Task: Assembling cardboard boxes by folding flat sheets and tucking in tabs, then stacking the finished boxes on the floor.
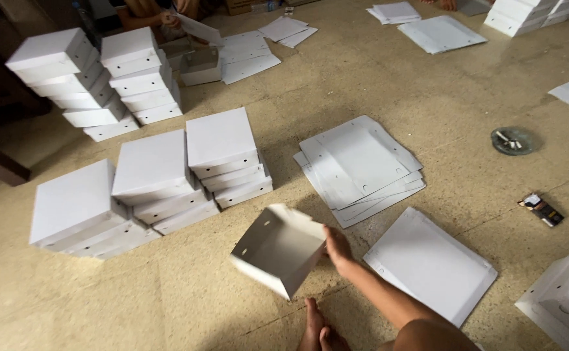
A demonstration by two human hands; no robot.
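The floor (427, 84), beige and speckled, is taken up w/ white card stock throughout. Three low stacks of finished white boxes (154, 182) are set to the left, taller stacks (96, 81) further back-left, and more box stacks are seen at the right edges. A pile of flat die-cut sheets (362, 169) lies centre, approx. fanned, w/ small punched holes; a second flat blank (430, 263) lies just beside the forearm, to the right.

Step in hand, as judged: a half-folded box (278, 250) is being formed — walls already raised, open side turned up and toward the camera, whole piece tilted off the floor. It is held front-centre, near the nearest stack but apart from it. It looks like thin, stiff white card, w/ small round holes in one wall and crisp creases.

The right hand (338, 250) is pressed against the box's right wall, fingers closed on its edge. The left hand is not seen. A bare foot (317, 328) is visible below.

Next move, as judged, calls for the remaining flaps to be tucked squarely, w/ light pressure so the card isn't buckled.

Smaller items: a round ashtray (513, 140) and a small dark packet (542, 209), well apart at right. Another person's hands (167, 16) are seen at top left w/ a sheet.
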